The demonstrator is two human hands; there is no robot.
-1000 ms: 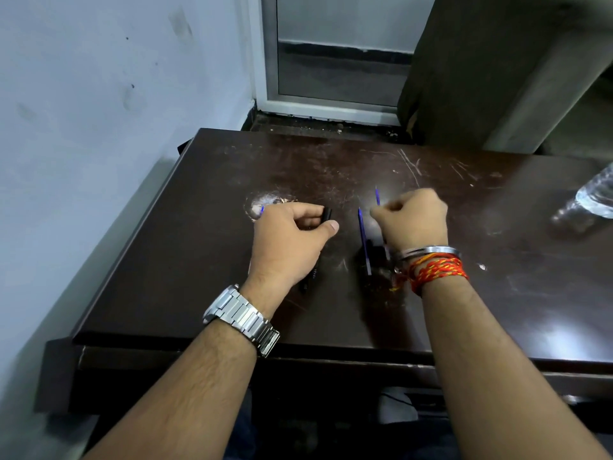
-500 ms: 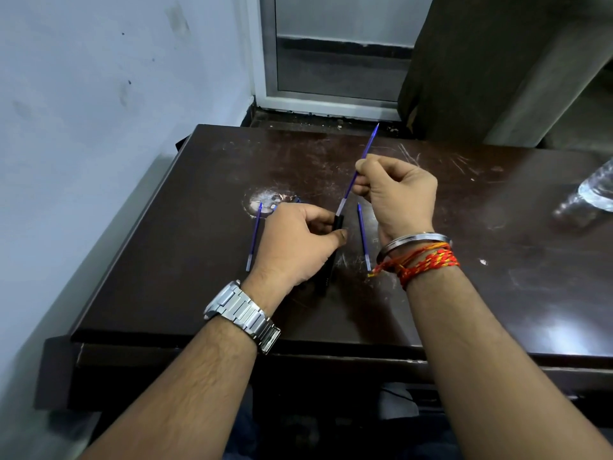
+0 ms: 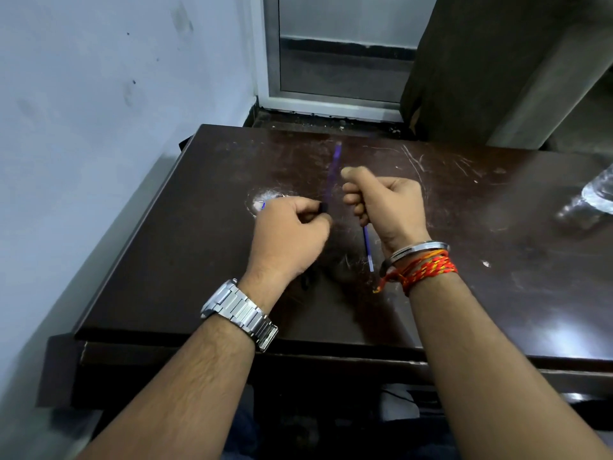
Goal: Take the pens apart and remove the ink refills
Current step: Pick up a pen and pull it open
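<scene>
Mid-counter (image 3: 185, 260), the left hand (image 3: 292, 237) is clamped on the black barrel (image 3: 323, 207). Just beside it, the right hand (image 3: 388, 204) pinches a blurred blue refill (image 3: 334, 171) that points to the far edge. The refill is probably light, thin and bendy, so hold it low and pull straight.

we see a dark brown surface (image 3: 185, 247), glossy, streaked with pale scratches and marked by one whitish scuffed patch (image 3: 262, 198). the blurred refill (image 3: 335, 164) reads violet-blue; the second refill (image 3: 367, 248) is blue with a pale, near-white end. the pen barrel (image 3: 323, 207) is black. our watch (image 3: 239, 310) and bangle (image 3: 414, 249) are silver, and the thread bracelet (image 3: 428, 270) beside the bangle twists red, orange and yellow. the wall (image 3: 99, 94) is pale blue-grey, spotted with a few dark smudges.
</scene>
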